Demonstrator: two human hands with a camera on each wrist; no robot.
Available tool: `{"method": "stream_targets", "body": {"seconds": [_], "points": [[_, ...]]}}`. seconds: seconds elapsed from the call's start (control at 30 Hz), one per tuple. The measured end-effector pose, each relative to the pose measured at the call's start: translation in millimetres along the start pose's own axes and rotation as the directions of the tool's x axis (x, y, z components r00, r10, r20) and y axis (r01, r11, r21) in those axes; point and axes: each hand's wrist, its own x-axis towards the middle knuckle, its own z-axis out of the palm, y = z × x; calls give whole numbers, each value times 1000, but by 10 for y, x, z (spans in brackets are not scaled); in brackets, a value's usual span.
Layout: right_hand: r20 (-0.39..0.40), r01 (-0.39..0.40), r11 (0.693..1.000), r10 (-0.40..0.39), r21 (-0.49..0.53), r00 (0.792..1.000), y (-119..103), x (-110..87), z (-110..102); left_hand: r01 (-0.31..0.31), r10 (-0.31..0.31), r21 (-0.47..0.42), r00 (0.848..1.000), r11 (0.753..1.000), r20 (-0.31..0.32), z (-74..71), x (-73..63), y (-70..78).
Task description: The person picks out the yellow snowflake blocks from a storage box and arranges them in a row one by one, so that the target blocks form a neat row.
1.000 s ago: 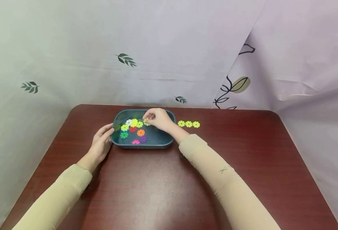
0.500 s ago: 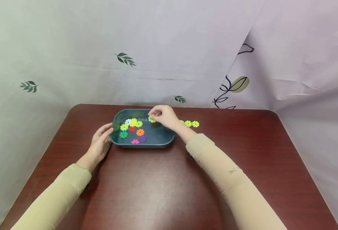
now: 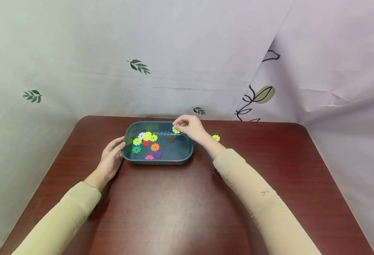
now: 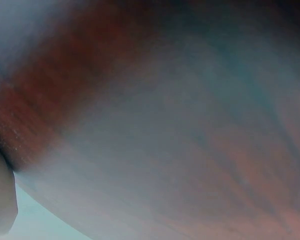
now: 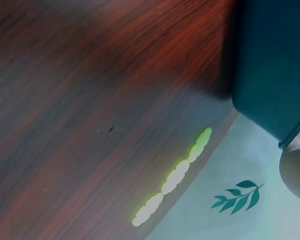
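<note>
My right hand (image 3: 191, 128) pinches a yellow notched disc (image 3: 175, 130) between thumb and fingertips, above the far right part of a dark blue-green tray (image 3: 174, 154). My left hand (image 3: 110, 159) holds the tray's left rim, thumb at the edge. Inside the tray lie several flower-shaped discs, including an orange disc (image 3: 155, 147), a green disc (image 3: 136, 150), a purple disc (image 3: 157, 154), a white disc (image 3: 141, 136) and a brown round piece (image 3: 171, 139). Right of the tray, a row of yellow discs (image 5: 175, 177) lies end to end; my right wrist partly covers it in the head view.
The dark red wooden table (image 3: 161, 202) carries the tray near its back edge. Behind hangs a pale curtain (image 3: 174, 71) with leaf prints. Mostly blurred brown tabletop (image 4: 40, 100) fills the left wrist view.
My right hand has lifted the yellow disc from the tray's back area and moved right with it. The brown piece has come into sight. The left hand stays on the rim.
</note>
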Motion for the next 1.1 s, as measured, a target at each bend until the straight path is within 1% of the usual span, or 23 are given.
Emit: {"method": "stream_targets", "body": {"seconds": [0.23, 0.47, 0.7, 1.1], "points": [[-22, -11, 999, 11, 31, 1000, 32, -46, -111, 14, -14, 9, 1000, 1000, -7, 12, -4, 1], [-69, -45, 997, 49, 61, 996, 87, -77, -242, 8, -8, -6, 1000, 1000, 2, 18, -10, 4], [-109, -65, 994, 74, 91, 991, 182, -102, -375, 7, -7, -13, 1000, 1000, 3, 23, -14, 1], [-150, -104, 988, 120, 111, 981, 361, -190, -604, -2, 3, -39, 1000, 999, 22, 5, -4, 1]]}}
